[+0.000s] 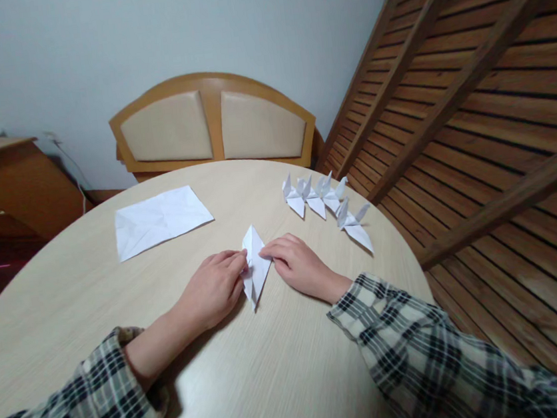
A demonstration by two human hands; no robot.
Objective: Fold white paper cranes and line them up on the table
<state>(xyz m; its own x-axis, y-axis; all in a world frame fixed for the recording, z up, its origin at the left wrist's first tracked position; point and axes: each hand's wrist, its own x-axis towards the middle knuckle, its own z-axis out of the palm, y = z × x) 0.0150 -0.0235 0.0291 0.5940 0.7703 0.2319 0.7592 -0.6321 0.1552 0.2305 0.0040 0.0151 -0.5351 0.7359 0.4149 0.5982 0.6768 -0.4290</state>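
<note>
A white folded paper (255, 260), shaped like a long narrow diamond, lies on the table between my hands. My left hand (217, 284) is closed on its left edge, with thumb and fingers pinched at a raised flap. From the other side, my right hand (296, 265) grips the right edge, fingertips together on the paper and the other fingers curled. Its top and bottom points stick out beyond my fingers. Beyond my right hand stand several white paper cranes (315, 198), with one more crane (355, 226) nearer to me.
A creased white sheet (161, 219) lies at the left on the round wooden table (286, 362). Behind the table is a padded headboard (213, 126). Slatted wood (487, 98) rises at the right, and a wooden desk (3, 180) stands at the left.
</note>
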